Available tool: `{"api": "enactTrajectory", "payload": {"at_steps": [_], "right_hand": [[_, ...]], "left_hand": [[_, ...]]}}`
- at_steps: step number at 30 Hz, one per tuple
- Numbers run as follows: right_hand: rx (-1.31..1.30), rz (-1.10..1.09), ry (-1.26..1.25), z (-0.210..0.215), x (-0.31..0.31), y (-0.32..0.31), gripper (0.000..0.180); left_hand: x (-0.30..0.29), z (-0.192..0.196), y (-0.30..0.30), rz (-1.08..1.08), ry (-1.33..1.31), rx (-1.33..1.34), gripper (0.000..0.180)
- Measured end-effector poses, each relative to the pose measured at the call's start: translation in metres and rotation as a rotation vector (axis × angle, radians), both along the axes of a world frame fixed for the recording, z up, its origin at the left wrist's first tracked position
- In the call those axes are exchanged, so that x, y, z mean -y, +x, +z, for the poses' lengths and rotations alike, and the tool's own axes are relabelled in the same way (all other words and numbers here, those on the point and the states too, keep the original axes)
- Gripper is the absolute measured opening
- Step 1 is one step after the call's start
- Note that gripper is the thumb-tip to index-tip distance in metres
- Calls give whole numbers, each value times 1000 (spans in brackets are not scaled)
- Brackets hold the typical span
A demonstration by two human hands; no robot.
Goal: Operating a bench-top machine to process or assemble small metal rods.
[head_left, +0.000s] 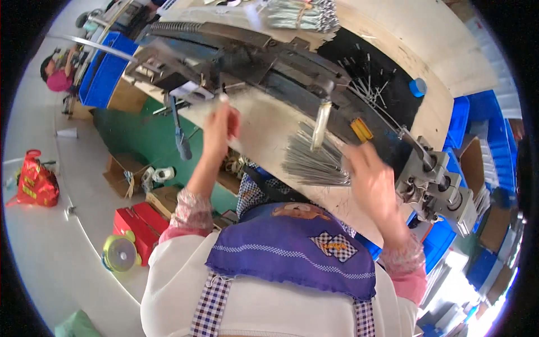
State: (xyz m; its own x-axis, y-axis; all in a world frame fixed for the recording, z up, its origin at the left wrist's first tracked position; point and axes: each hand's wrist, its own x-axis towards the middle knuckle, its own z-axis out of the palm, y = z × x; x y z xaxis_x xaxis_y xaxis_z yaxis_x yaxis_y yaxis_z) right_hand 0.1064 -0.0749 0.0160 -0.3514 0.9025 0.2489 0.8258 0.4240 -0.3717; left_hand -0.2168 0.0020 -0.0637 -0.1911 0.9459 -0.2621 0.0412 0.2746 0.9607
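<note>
My left hand (220, 130) is raised beside the left end of a long dark metal machine (241, 56). Its fingers are curled together and slightly blurred, with a pale tip at the top; I cannot make out what they hold. At the right end of a pile of thin metal rods (314, 160) is my right hand (371, 178), its fingers pressed together. Whether a rod is between them is hidden. Above the pile stands a lever with a pale wrapped handle (320, 124). A yellow piece (361, 130) lies on the machine near my right fingers.
Loose rods (370, 84) lie on a black mat, near a blue cap (418, 87). A metal clamp-like mechanism (435, 182) stands at the right, with blue bins (485, 118) beyond. A dark-handled lever (182, 143) hangs at left. Bundled rods (303, 14) lie at the back.
</note>
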Motion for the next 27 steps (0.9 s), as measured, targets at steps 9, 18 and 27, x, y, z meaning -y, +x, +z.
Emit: {"api": "enactTrajectory", "payload": {"at_steps": [9,18,27], "right_hand": [[5,-281,-9,-65,-48,46,13],[-293,-242,-158,30,40,58,13],[-253,-495,70,73,30,73,10]], "left_hand": [[-25,0,4,87,15,479,28],[25,73,132,-268,376,597,21],[-5,69,219,-595,-266,714,25]]}}
